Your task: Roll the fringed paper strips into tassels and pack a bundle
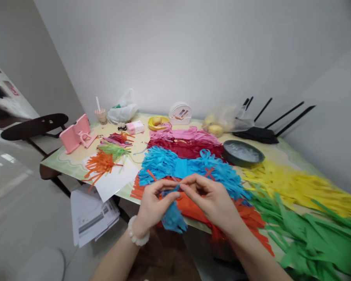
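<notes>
My left hand (153,203) and my right hand (212,199) meet at the table's near edge, both pinching a small bunch of blue fringed paper (172,216) that hangs down between them. A bead bracelet (136,234) circles my left wrist. Just behind the hands lies a big blue fringed paper pile (190,168) over orange fringed paper (245,218).
Pink and dark red fringe (187,142), yellow fringe (295,185) and green fringe (318,238) cover the table (76,162). A dark bowl (242,153), a pink phone stand (76,134), small strip bundles (107,160), white sheets (89,214) and a black router (260,134) surround them.
</notes>
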The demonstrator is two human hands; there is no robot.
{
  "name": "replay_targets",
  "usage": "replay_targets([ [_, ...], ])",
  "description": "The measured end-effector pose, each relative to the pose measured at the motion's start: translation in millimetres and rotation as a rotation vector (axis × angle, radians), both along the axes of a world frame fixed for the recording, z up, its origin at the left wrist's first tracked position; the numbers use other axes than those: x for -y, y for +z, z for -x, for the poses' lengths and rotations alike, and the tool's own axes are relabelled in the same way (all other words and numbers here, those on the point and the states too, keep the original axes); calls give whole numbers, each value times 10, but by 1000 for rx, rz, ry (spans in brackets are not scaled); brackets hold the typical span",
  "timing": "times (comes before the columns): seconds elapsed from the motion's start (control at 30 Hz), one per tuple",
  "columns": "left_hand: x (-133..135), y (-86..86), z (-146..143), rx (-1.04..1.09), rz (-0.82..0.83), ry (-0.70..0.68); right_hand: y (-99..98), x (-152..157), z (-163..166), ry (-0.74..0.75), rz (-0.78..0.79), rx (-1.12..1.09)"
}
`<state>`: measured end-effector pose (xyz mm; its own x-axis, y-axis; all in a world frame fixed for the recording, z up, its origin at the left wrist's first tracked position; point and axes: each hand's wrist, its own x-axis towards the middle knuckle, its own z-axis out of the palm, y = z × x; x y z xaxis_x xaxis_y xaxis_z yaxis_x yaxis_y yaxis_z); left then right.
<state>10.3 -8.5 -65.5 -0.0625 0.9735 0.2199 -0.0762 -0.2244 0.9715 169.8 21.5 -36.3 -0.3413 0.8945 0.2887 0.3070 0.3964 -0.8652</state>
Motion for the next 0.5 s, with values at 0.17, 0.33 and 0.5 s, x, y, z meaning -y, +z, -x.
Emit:
replay_targets([
  [0.17,2,-64,134,128,79,-32,33,19,111,-3,-35,-34],
  [0.33,35,-178,84,348,198,-35,9,33,300,-77,-101,-117],
  [0.5,173,-322,347,436,325,40,-204,145,423,-89,-77,-182],
])
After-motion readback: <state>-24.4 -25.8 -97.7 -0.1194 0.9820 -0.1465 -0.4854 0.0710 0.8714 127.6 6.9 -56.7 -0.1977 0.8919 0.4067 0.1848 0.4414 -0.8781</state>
